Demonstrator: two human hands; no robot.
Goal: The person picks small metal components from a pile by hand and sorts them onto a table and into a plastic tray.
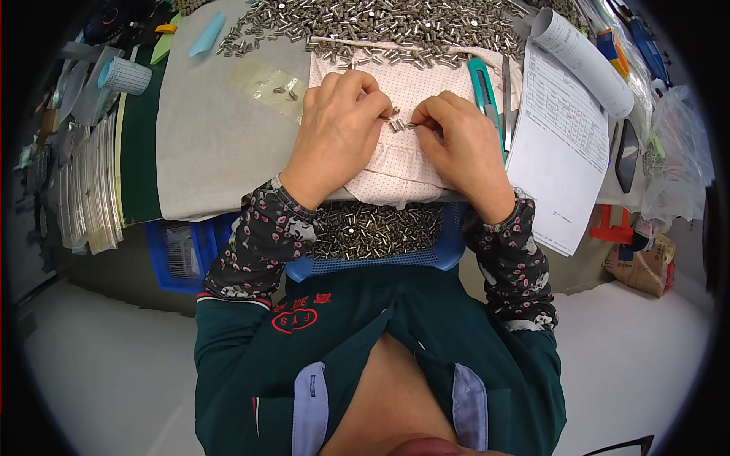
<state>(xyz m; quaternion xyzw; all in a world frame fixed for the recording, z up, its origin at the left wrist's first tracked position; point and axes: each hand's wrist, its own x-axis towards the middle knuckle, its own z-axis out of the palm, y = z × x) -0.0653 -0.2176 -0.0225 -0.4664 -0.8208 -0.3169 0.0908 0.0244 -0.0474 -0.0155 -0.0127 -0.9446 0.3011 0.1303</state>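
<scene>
Over a pink dotted cloth (407,163) on the table, my left hand (334,129) is closed, thumb and forefinger pinching a small metal cylinder (395,112). My right hand (468,144) faces it with fingertips together at another small metal piece (411,125). Between the fingertips, a few short silvery cylinders (397,125) lie on the cloth. A large heap of similar cylinders (395,23) spreads over the far part of the table. Beyond my left hand, a clear plastic bag (262,87) has a few cylinders on it.
A teal utility knife (484,91) and a thin metal tool (506,102) lie right of the cloth, beside printed sheets (559,144) and a paper roll (585,64). Below the table edge, a blue basket (365,266) holds many cylinders. A paper-wrapped cup (125,76) stands left.
</scene>
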